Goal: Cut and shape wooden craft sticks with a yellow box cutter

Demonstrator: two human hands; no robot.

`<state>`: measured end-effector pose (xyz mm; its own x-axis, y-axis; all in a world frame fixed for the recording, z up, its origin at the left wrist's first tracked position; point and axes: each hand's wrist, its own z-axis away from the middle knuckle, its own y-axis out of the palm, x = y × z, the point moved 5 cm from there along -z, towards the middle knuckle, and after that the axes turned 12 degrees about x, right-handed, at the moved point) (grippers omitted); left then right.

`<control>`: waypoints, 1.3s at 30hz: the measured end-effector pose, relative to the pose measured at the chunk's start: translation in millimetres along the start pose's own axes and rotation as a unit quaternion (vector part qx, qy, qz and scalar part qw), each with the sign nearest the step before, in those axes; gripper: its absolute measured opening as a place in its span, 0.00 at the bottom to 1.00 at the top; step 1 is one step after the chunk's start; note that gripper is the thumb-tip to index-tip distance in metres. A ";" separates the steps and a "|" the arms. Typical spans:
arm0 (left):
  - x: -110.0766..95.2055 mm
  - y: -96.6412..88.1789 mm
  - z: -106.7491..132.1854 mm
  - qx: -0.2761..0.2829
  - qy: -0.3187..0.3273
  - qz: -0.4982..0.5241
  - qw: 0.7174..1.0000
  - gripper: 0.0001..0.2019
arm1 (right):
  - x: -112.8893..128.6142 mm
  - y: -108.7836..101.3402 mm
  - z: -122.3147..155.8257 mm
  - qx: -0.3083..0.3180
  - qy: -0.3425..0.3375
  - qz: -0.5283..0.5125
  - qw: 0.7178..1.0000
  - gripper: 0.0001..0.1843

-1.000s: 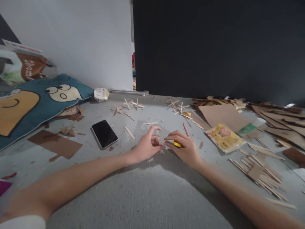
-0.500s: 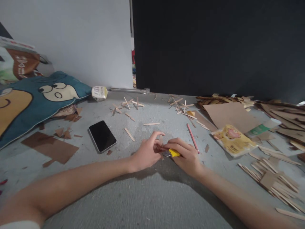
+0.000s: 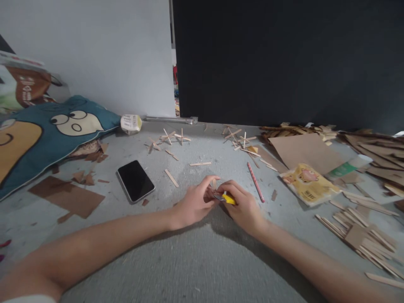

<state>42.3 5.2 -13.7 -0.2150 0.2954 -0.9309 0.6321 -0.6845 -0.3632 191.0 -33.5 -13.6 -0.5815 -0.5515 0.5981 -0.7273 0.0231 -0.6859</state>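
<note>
My right hand (image 3: 245,207) is closed around a yellow utility knife (image 3: 229,199), its blade pointing left toward the other hand. My left hand (image 3: 193,205), fingers curled, pinches a wooden craft stick (image 3: 214,184) whose end pokes up between the two hands. The blade meets or nearly meets the stick by the left fingertips; exact contact is hidden by the fingers. Just beyond the hands, two loose craft sticks lie flat, one (image 3: 171,178) slanted and one (image 3: 200,163) crosswise. A red patterned pencil (image 3: 255,182) rests right of my right hand.
A black phone (image 3: 136,181) lies to the left, near cardboard pieces (image 3: 66,196) and a blue cushion (image 3: 63,126). Small crossed-stick assemblies (image 3: 175,136) stand at the back. On the right are a yellow packet (image 3: 310,184), a cardboard sheet (image 3: 306,155) and piled craft sticks (image 3: 362,235).
My right hand has shifted slightly left with the utility knife, bringing the blade closer in among the left fingers. The left hand has turned a little, and the stick's end shows more clearly.
</note>
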 end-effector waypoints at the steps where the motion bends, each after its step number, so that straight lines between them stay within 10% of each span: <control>1: 0.7 0.6 -0.7 0.001 -0.003 0.021 1.000 0.26 | -1.2 -0.8 0.2 -0.003 0.004 0.000 1.000 0.09; 5: 4.6 1.9 -4.9 0.009 0.000 0.128 0.992 0.31 | -5.5 -11.4 2.6 -0.012 0.001 0.040 0.999 0.04; 11: 13.4 2.2 -9.8 0.041 -0.021 0.176 0.983 0.10 | -6.8 -22.9 2.8 0.100 -0.069 0.175 0.977 0.14; 16: 15.0 4.2 -10.7 0.084 -0.016 0.232 0.969 0.18 | -8.1 -26.2 2.2 0.110 -0.100 0.202 0.968 0.18; 39: 13.8 -6.1 -9.6 0.073 -0.026 0.142 0.987 0.19 | -13.6 -25.5 0.0 0.060 -0.081 0.111 0.989 0.18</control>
<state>42.6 19.9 -23.9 -0.0838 0.0456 -0.9954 0.5584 -0.8252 -0.0848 217.6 -26.5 -4.3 -0.6497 -0.6698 0.3596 -0.5338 0.0650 -0.8431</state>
